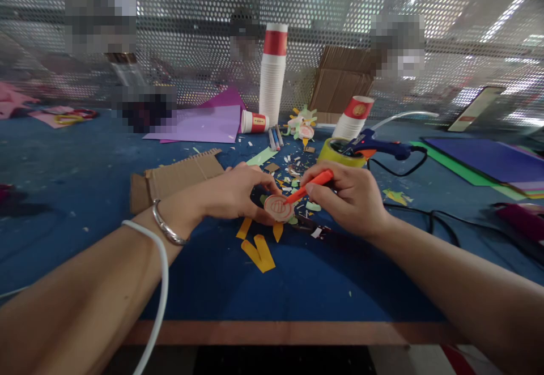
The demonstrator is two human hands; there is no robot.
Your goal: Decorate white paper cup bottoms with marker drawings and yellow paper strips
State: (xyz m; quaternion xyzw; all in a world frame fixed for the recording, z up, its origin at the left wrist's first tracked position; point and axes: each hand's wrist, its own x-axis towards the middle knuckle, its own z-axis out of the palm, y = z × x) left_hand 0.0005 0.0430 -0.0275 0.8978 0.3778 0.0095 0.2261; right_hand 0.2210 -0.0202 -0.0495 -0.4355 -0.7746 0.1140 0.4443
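My left hand (242,194) is closed on the left edge of a small round disc (278,208) with orange-red markings and green and yellow paper pieces around it. My right hand (351,196) grips an orange marker (310,187), its tip on or just above the disc's face. Folded yellow paper strips (260,255) lie on the blue table in front of the disc. Behind the hands, small paper scraps (293,165) are scattered. A dark object beside the disc, between the hands, looks like scissors, partly hidden.
Corrugated cardboard (182,177) lies left, purple sheets (204,124) behind it. A tall cup stack (272,75) and a shorter one (355,117) stand at the back. On the right are yellow tape (340,153), a blue glue gun (382,147) with a black cable, and coloured sheets (480,160).
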